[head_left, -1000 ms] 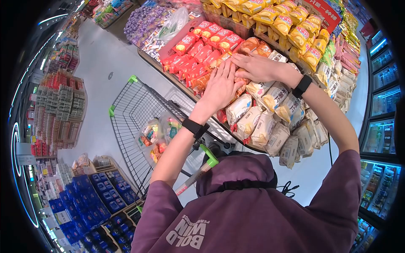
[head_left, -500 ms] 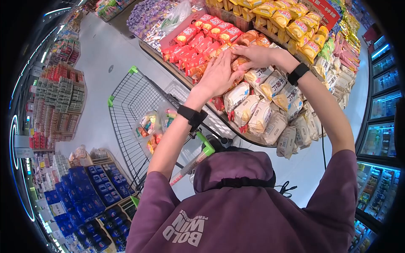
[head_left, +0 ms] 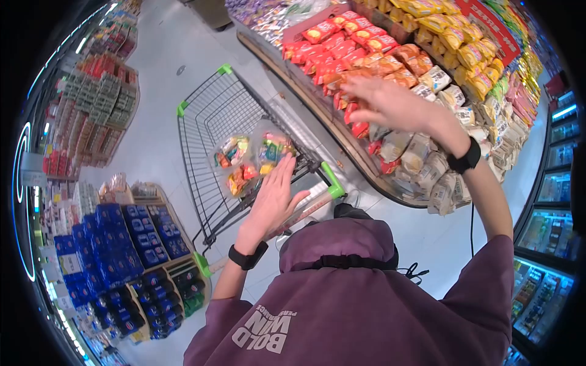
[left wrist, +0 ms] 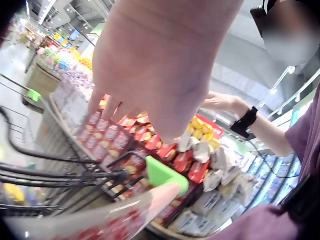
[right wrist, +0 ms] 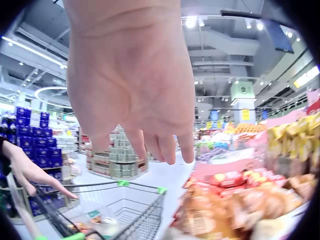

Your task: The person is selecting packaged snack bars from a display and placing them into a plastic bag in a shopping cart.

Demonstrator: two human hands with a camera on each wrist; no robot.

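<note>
In the head view my left hand (head_left: 271,201) is over the handle end of a wire shopping cart (head_left: 227,68), fingers straight and holding nothing. Clear plastic bags of colourful packaged snacks (head_left: 235,161) lie in the cart beyond the fingertips. My right hand (head_left: 400,107), a little blurred, hovers above the snack display with its fingers extended and nothing in them. Under and around it are orange-brown snack packets (head_left: 390,64) and cream-coloured packets (head_left: 421,158). The right wrist view shows that palm (right wrist: 132,85) with fingers pointing away, above the display edge and cart.
Red packets (head_left: 342,46) and yellow packets (head_left: 470,58) fill the display further back, behind its wooden edge (head_left: 305,100). Blue packs (head_left: 104,244) are stacked at the left, and lit fridges (head_left: 552,232) line the right. Pale floor (head_left: 162,110) runs beyond the cart.
Both hands were together on the orange-brown packets. The left hand has moved back and left to above the cart handle; the right has lifted off the packets. The head view has shifted.
</note>
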